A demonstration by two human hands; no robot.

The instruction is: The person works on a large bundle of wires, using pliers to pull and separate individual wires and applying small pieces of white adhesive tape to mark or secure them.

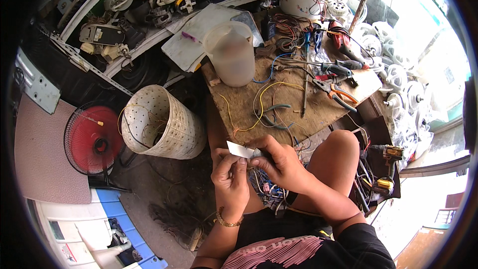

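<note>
Okay, reads as two-handed close work: right hand [283, 165] grip clamped on flat white blade-shaped piece [240, 150], left hand [232, 176] grip pinched just under it, contents hidden, short of brown wooden tabletop [238, 103]; next move needs steady fingers.

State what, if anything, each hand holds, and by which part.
Right hand: a flat, pale, slant-tipped blade, by its grey end. Left hand: near the blade's edge; any hold cannot be told.
</note>
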